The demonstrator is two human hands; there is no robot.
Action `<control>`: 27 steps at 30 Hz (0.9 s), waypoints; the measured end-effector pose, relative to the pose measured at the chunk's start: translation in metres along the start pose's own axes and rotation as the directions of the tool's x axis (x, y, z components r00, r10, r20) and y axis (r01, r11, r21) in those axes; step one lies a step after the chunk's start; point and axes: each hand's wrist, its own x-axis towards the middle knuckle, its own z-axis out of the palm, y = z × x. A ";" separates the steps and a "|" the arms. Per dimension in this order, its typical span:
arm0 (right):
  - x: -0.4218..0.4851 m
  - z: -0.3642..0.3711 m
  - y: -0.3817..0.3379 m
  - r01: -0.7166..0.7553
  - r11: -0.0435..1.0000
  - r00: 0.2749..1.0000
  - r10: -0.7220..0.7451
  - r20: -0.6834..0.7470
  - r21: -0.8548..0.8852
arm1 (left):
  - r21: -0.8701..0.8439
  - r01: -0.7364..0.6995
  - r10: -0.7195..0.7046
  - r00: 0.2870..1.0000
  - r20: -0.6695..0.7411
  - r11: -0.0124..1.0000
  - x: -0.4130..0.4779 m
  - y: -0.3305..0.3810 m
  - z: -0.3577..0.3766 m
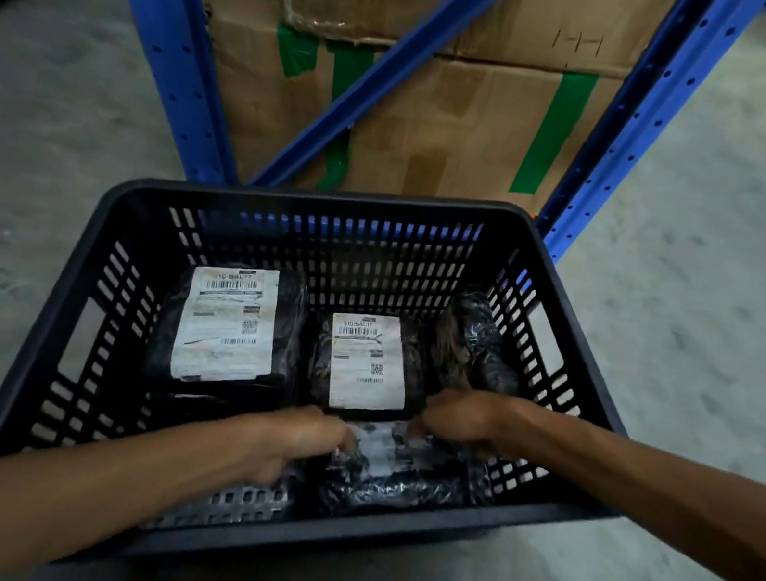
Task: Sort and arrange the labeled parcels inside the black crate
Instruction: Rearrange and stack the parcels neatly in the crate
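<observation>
A black slatted crate (323,209) sits on the floor with black plastic-wrapped parcels in it. One parcel with a white label (228,325) lies flat at the far left. A smaller labeled parcel (366,361) lies beside it in the middle. An unlabeled-looking wrapped parcel (475,346) leans in the far right corner. At the near side, a blurred parcel with a white label (391,469) is gripped at its left edge by my left hand (299,443) and at its right top edge by my right hand (461,417).
Just behind the crate stands a blue steel rack (177,53) with a diagonal brace and large taped cardboard boxes (449,124) inside it. Grey concrete floor (696,317) surrounds the crate on both sides.
</observation>
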 end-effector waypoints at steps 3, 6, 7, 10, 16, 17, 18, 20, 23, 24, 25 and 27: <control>-0.012 0.011 0.015 -0.157 0.976 0.975 0.128 0.184 0.154 | -0.145 0.103 -0.085 0.988 0.126 0.984 -0.004 -0.010 0.009; -0.022 0.011 0.013 -0.203 0.936 0.953 0.121 0.277 0.287 | -0.227 0.119 -0.072 0.976 0.205 0.967 -0.008 -0.002 0.012; -0.025 0.009 0.013 -0.189 0.931 0.953 0.097 0.286 0.314 | -0.225 0.107 -0.059 0.976 0.208 0.969 -0.012 0.003 0.011; -0.035 -0.001 0.015 -0.094 0.941 0.964 0.005 0.266 0.324 | -0.258 0.010 0.022 0.993 0.118 0.966 -0.029 0.014 -0.001; -0.055 -0.027 0.020 0.119 0.941 0.992 -0.097 -0.084 0.318 | -0.281 -0.115 0.121 0.993 0.003 0.953 -0.063 0.026 -0.026; -0.058 -0.034 0.021 0.154 0.926 0.984 -0.113 -0.137 0.346 | -0.233 -0.151 0.140 0.988 -0.063 0.961 -0.067 0.028 -0.028; -0.062 -0.042 0.021 0.191 0.908 0.974 -0.128 -0.187 0.374 | -0.204 -0.197 0.171 0.976 -0.138 0.959 -0.070 0.029 -0.029; -0.067 -0.051 0.018 0.251 0.837 0.956 -0.137 -0.258 0.486 | -0.214 -0.287 0.229 0.938 -0.259 0.934 -0.072 0.033 -0.031; -0.063 -0.054 0.003 0.278 0.711 0.943 -0.074 -0.324 0.646 | -0.292 -0.360 0.285 0.920 -0.268 0.886 -0.073 0.044 -0.034; -0.059 -0.053 -0.004 0.270 0.691 0.941 -0.042 -0.336 0.670 | -0.291 -0.383 0.308 0.912 -0.272 0.877 -0.071 0.048 -0.035; -0.055 -0.052 -0.012 0.264 0.674 0.936 -0.007 -0.352 0.690 | -0.277 -0.409 0.328 0.898 -0.295 0.870 -0.068 0.051 -0.036; -0.043 -0.051 -0.024 0.278 0.643 0.916 0.047 -0.399 0.714 | -0.254 -0.464 0.354 0.855 -0.379 0.848 -0.062 0.058 -0.039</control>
